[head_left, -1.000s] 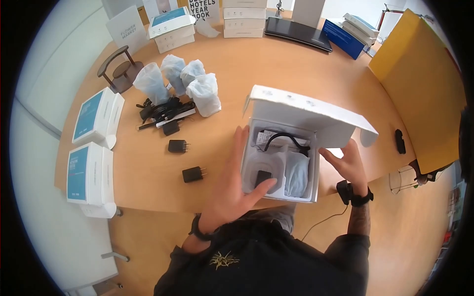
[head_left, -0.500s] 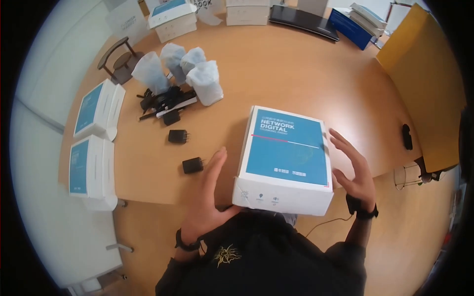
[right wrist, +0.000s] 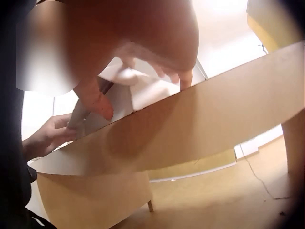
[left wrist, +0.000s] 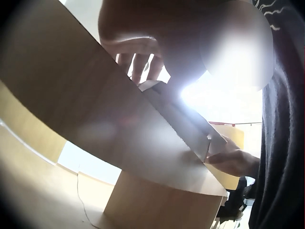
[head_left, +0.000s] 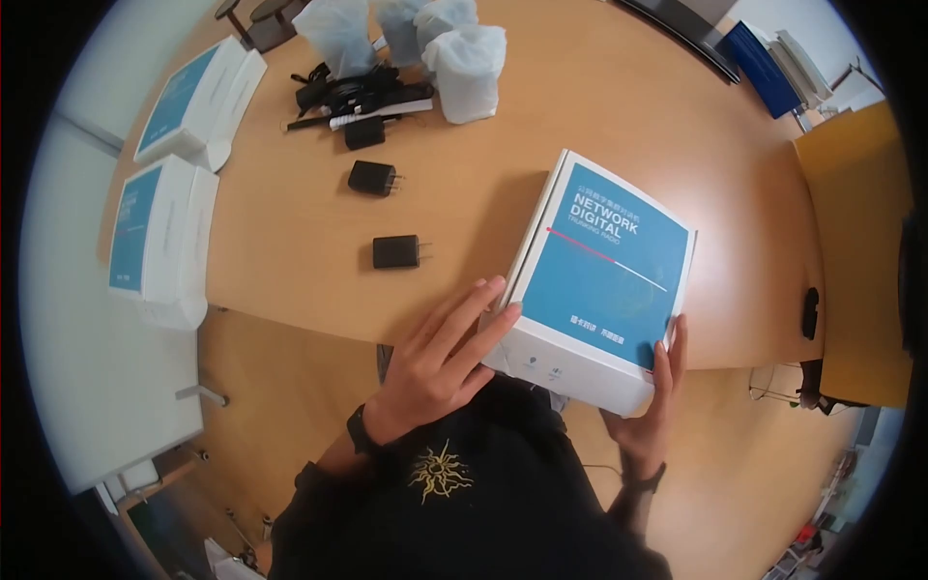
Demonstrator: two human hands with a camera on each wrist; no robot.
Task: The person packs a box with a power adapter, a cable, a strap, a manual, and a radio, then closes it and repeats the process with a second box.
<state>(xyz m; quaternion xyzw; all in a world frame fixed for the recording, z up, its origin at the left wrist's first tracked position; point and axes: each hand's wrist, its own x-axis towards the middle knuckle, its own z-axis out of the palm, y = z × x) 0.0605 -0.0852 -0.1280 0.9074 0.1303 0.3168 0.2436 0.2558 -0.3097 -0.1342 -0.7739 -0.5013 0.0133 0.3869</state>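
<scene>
A white box with a blue lid panel (head_left: 604, 256) lies closed at the table's front edge, turned at an angle. My left hand (head_left: 425, 377) touches its front left corner, fingers extended over the lid's edge. Against the front right corner rests my right hand (head_left: 650, 420), its fingers upright along the side. In the left wrist view, the right hand (left wrist: 233, 160) is at the box's far end. The right wrist view shows the left hand (right wrist: 50, 136) on the box and the right thumb near its side. The box's contents are hidden.
Two black plug adapters (head_left: 396, 252) (head_left: 373, 178) lie left of the box. Behind them are tangled black cables (head_left: 358, 92) and several wrapped items (head_left: 466, 72). More white-blue boxes (head_left: 145, 227) stand at the left edge. A small black object (head_left: 810, 312) lies far right.
The open lid has come down and the box is closed. The box now sits turned clockwise. My left hand has moved in to touch its corner, and the head view has shifted.
</scene>
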